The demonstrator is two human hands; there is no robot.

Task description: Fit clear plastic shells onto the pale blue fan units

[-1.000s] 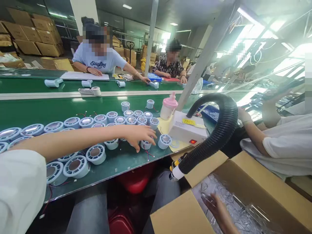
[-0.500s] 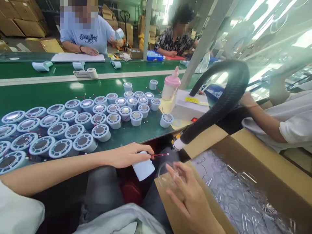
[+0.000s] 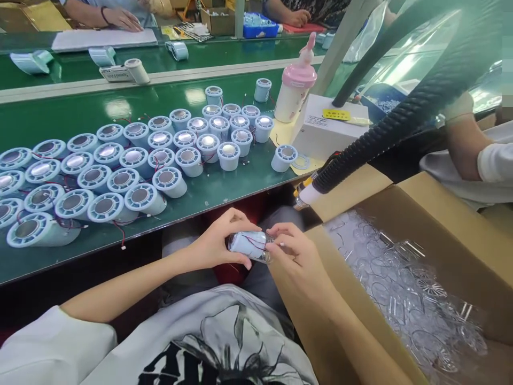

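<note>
And here it is, out in front of the lap, below the edge of the green counter (image 3: 208, 195): one light-blue cylindrical housing (image 3: 241, 245) inside a clear plastic shell (image 3: 266, 255). Its long axis runs nearly crosswise, from the left palm toward the right fingertips, and that is the line both hands work along! The left hand (image 3: 224, 243) has it wrapped, fingers over the top, thumb underneath, clamped around the shell's left part. The right hand (image 3: 296, 251) comes in from the other end, thumb and forefinger bent around the shell's right end, the other fingers curled loosely. So the left is nearer the housing's body, the right nearer its far tip. Thin dark and red wires (image 3: 253, 240) trail along the side; whether the right fingertips touch them too, I cannot tell.

Up on the counter, rows of matching housings (image 3: 189, 161), slotted ends up, with one (image 3: 284, 159) apart near the edge. To the right, just beside the right forearm, a cardboard carton (image 3: 452, 214) holds a heap of clear plastic pieces (image 3: 385, 267).
</note>
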